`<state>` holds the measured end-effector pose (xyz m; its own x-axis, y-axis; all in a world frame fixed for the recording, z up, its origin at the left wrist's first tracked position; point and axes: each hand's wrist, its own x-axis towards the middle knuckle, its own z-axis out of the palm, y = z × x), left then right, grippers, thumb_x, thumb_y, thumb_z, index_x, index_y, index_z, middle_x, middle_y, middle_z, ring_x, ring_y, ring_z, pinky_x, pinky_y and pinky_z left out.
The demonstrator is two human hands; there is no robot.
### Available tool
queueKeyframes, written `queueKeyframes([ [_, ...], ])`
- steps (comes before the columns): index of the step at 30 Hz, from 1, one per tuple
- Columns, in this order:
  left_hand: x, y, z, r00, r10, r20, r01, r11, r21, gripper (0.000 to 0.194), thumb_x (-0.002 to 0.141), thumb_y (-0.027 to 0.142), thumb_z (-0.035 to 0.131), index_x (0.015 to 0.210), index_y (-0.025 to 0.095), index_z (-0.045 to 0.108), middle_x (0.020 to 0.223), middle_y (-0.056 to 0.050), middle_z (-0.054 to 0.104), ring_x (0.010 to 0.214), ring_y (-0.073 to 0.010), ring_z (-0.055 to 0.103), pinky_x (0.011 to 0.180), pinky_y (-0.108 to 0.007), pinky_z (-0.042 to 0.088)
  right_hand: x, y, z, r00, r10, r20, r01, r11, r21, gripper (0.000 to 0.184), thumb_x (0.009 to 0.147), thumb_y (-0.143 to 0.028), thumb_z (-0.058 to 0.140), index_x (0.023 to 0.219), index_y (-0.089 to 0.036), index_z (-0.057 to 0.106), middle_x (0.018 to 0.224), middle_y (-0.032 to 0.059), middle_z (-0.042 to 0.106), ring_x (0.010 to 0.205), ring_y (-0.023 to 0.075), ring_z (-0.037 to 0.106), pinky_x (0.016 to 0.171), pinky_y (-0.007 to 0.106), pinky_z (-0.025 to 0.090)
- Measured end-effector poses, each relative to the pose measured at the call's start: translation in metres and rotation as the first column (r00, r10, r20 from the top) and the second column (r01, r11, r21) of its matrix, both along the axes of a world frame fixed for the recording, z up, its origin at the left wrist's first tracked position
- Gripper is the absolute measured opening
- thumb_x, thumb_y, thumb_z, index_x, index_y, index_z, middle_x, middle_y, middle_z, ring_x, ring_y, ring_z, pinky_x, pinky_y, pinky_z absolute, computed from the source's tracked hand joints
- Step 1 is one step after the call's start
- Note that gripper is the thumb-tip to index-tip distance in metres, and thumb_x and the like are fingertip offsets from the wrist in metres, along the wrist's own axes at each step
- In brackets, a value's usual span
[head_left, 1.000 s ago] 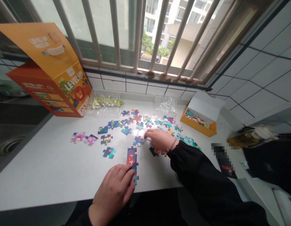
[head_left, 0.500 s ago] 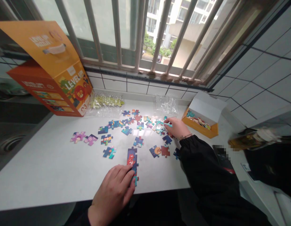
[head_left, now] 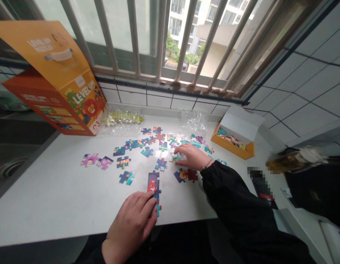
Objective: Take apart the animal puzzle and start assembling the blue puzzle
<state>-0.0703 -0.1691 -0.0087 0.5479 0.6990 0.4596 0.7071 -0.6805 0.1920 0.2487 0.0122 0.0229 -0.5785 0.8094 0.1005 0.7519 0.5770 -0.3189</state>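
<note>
Near the counter's front edge lies a joined upright strip of puzzle pieces, dark blue with a red figure. My left hand is on its lower part, fingers over the top and thumb by the lower right side, hiding some of it. Out in the middle of the loose pieces, my right hand has thumb and fingertips around a pale puzzle piece, partly covered by the fingers. A blue piece lies just left of it. Below are a piece with an orange round shape and a dark red piece.
Joined purple pieces lie at left. A row of blue pieces lies farther back. An orange puzzle box stands back left beside bagged pieces. At right are an open small box and a bottle. Window bars stand behind.
My right hand has moved left and nearer, from the back right pieces, and a pale piece now shows at its fingertips. My left hand stays on the strip.
</note>
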Motion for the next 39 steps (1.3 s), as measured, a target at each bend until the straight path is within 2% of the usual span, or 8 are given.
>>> queueKeyframes([
  [2, 0.0, 0.0, 0.0, 1.0, 0.001, 0.003, -0.001, 1.0, 0.0, 0.019, 0.106, 0.019, 0.059, 0.123, 0.019, 0.068, 0.126, -0.011, 0.076, 0.112, -0.0301, 0.069, 0.1, -0.05, 0.058, 0.002, 0.003, 0.001, 0.995, -0.084, 0.045, 0.084, 0.996, 0.012, 0.028, 0.104, -0.042, 0.074, 0.123, -0.022, 0.075, 0.13, 0.0103, 0.076, 0.124, 0.0267, 0.067, 0.111, 0.039, 0.049],
  [4, 0.0, 0.0, 0.002, 1.0, 0.002, 0.007, -0.002, 1.0, -0.005, 0.019, 0.107, 0.02, 0.059, 0.123, 0.02, 0.069, 0.125, -0.011, 0.076, 0.112, -0.0301, 0.069, 0.1, -0.05, 0.058, 0.011, 0.009, 0.001, 0.949, -0.288, 0.13, 0.283, 0.958, 0.053, 0.029, 0.111, -0.04, 0.061, 0.127, -0.021, 0.074, 0.135, 0.0127, 0.075, 0.129, 0.0274, 0.066, 0.116, 0.04, 0.046],
  [6, 0.001, 0.0, 0.004, 1.0, 0.004, 0.01, -0.004, 1.0, -0.004, 0.019, 0.107, 0.019, 0.058, 0.122, 0.02, 0.069, 0.125, -0.01, 0.076, 0.112, -0.03, 0.069, 0.1, -0.05, 0.058, 0.025, 0.015, 0.001, 0.869, -0.449, 0.209, 0.441, 0.893, 0.083, 0.032, 0.111, -0.032, 0.053, 0.134, -0.019, 0.071, 0.141, 0.0163, 0.072, 0.134, 0.0294, 0.064, 0.119, 0.041, 0.045],
  [8, 0.001, 0.0, 0.006, 1.0, 0.005, 0.016, -0.005, 1.0, 0.007, 0.018, 0.106, 0.019, 0.057, 0.12, 0.02, 0.069, 0.124, -0.01, 0.077, 0.111, -0.0294, 0.069, 0.099, -0.049, 0.058, 0.04, 0.019, -0.001, 0.831, -0.497, 0.251, 0.495, 0.866, 0.079, 0.039, 0.107, -0.022, 0.052, 0.142, -0.016, 0.067, 0.149, 0.0184, 0.069, 0.137, 0.0304, 0.063, 0.119, 0.042, 0.046],
  [13, 0.001, 0.001, 0.006, 1.0, 0.007, 0.023, -0.007, 1.0, 0.011, 0.018, 0.107, 0.02, 0.056, 0.119, 0.021, 0.069, 0.122, -0.009, 0.077, 0.109, -0.0283, 0.07, 0.099, -0.047, 0.057, 0.06, 0.005, -0.01, 0.799, -0.513, 0.313, 0.521, 0.851, 0.064, 0.055, 0.102, -0.017, 0.051, 0.157, -0.019, 0.058, 0.169, 0.015, 0.055, 0.142, 0.0322, 0.062, 0.119, 0.044, 0.047],
  [23, -0.001, 0.001, 0.0, 1.0, -0.006, 0.014, 0.005, 1.0, 0.012, 0.019, 0.106, 0.02, 0.058, 0.121, 0.02, 0.07, 0.124, -0.01, 0.077, 0.11, -0.029, 0.07, 0.099, -0.049, 0.058, 0.064, -0.042, -0.02, 0.816, -0.461, 0.348, 0.44, 0.887, 0.141, 0.062, 0.103, -0.017, 0.053, 0.164, -0.019, 0.053, 0.169, 0.0203, 0.053, 0.138, 0.0361, 0.066, 0.115, 0.048, 0.049],
  [30, -0.001, 0.001, 0.0, 0.999, 0.001, 0.033, -0.001, 1.0, 0.005, 0.019, 0.105, 0.02, 0.06, 0.12, 0.02, 0.072, 0.124, -0.01, 0.077, 0.111, -0.0284, 0.071, 0.101, -0.048, 0.057, 0.067, -0.066, -0.015, 0.836, -0.488, 0.251, 0.464, 0.873, 0.152, 0.04, 0.106, -0.025, 0.055, 0.144, -0.02, 0.068, 0.144, 0.0175, 0.072, 0.128, 0.0333, 0.068, 0.112, 0.044, 0.049],
  [39, 0.0, 0.001, 0.002, 1.0, -0.003, 0.018, 0.003, 1.0, 0.006, 0.019, 0.107, 0.02, 0.057, 0.121, 0.021, 0.069, 0.124, -0.01, 0.077, 0.112, -0.0293, 0.069, 0.101, -0.049, 0.057, 0.078, -0.049, -0.017, 0.776, -0.616, 0.136, 0.6, 0.787, 0.145, 0.032, 0.102, -0.035, 0.066, 0.131, -0.02, 0.069, 0.115, 0.015, 0.078, 0.111, 0.0308, 0.071, 0.099, 0.04, 0.053],
])
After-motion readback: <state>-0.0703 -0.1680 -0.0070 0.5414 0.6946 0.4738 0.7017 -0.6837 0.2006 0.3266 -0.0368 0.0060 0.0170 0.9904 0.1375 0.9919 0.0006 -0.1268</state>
